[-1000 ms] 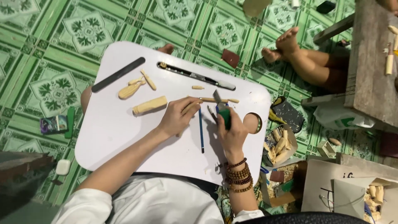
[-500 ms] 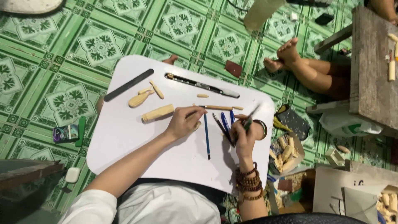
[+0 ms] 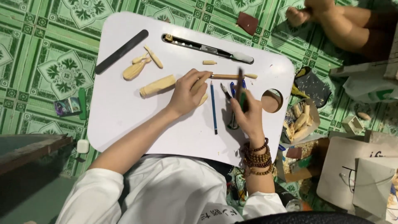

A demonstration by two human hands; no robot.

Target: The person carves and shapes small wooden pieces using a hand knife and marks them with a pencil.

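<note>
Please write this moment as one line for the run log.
left hand: on wooden piece | right hand: holds thin tool | blue pencil: flat on white lap table

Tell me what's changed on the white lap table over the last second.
The right hand has lifted a dark slim tool upright out of the cluster of tools. The left hand has slid toward the thin wooden stick, fingers on it. The blue pencil, the carved wooden pieces and the black file lie as before.
</note>
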